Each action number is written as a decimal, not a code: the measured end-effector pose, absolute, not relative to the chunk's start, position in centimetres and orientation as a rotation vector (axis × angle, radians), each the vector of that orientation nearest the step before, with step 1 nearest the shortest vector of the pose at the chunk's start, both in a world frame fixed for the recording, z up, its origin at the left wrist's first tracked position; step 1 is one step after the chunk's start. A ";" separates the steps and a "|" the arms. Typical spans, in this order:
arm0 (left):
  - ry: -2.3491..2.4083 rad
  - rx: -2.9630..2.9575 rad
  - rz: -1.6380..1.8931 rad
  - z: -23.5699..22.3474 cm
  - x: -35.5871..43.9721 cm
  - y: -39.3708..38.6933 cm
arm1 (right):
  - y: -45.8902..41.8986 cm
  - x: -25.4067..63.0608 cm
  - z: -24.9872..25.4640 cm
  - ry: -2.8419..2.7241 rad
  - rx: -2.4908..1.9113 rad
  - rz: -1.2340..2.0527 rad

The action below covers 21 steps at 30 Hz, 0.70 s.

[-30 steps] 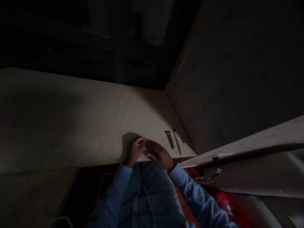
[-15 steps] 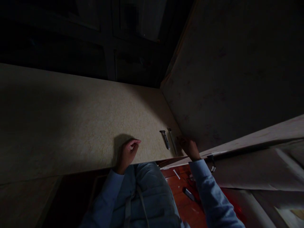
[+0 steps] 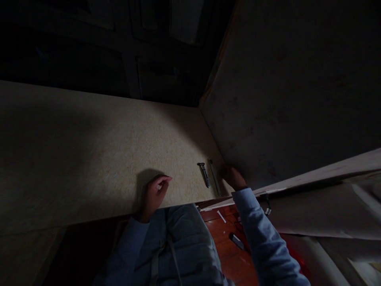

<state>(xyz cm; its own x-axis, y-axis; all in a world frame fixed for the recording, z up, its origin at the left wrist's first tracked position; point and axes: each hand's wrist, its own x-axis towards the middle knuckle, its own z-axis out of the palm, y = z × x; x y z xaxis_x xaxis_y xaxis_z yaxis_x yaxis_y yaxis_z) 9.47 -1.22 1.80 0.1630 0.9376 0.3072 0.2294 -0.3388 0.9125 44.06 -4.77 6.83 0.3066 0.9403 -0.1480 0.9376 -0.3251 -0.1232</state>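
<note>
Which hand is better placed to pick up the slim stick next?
Probably the right hand: it is close beside the slim stick, while the left hand is farther off, beyond the razor-like tool. Whether the right hand holds anything is unclear.

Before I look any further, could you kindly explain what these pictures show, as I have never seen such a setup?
Of course. There is no machine here: a person works with two bare hands, and one head-worn camera looking forward and down takes every picture. In front is a pale surface with a wall along its right side. On it lie a T-shaped razor and, to its right, a slim stick with a dark tip, perhaps a toothbrush. The left hand is over the near edge, fingers curled, with nothing clearly visible in it. The right hand is just right of the stick; it is too dark to tell whether it holds anything.
</note>
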 end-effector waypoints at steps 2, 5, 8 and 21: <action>1.130 1.707 1.218 1.8 9.5 -1.2 | -4.8 43.9 6.9 -1.836 -2.549 0.319; 1.132 1.702 1.223 1.9 9.6 -1.2 | -5.0 43.7 7.3 -1.890 -2.547 0.339; 1.129 1.699 1.229 1.9 9.6 -1.2 | -5.2 43.6 7.8 -1.948 -2.534 0.353; 1.130 1.678 1.227 1.8 9.7 -1.1 | -3.9 44.8 9.1 -2.088 -2.393 0.425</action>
